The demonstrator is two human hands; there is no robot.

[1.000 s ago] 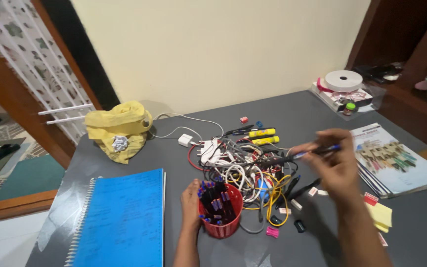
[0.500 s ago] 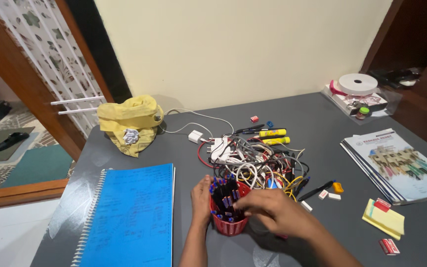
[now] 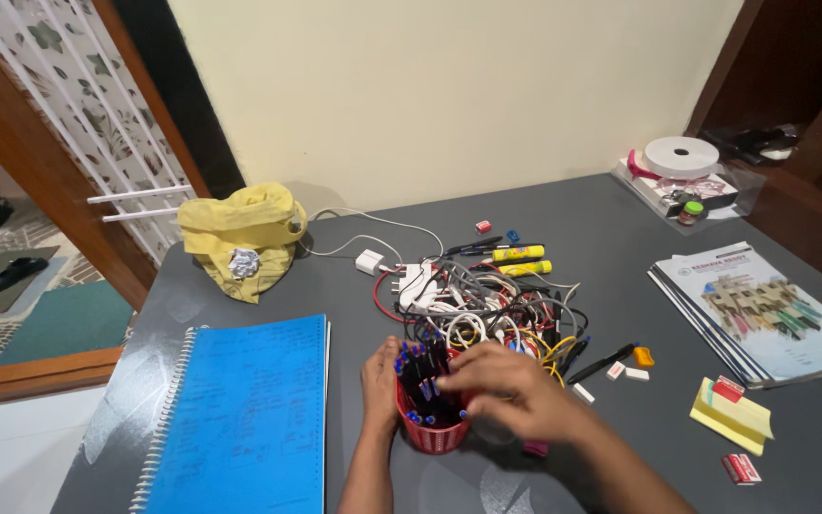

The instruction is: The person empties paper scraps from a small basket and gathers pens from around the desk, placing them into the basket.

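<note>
Left hand (image 3: pixel 379 373) wrapped round side of small red mesh plastic pen cup (image 3: pixel 430 430), packed w/ blue-capped pens, near front-centre of dark grey worktop (image 3: pixel 582 205). Right hand (image 3: pixel 501 388) over cup rim, fingers curled at pens; grip can't be told. Tangle of multicoloured cables (image 3: pixel 487 305) just behind; blue spiral notebook (image 3: pixel 240 419) to left.

Pen cup (image 3: pixel 430 428) between notebook (image 3: pixel 240 419) left, cable heap (image 3: pixel 487 305) behind.
</note>
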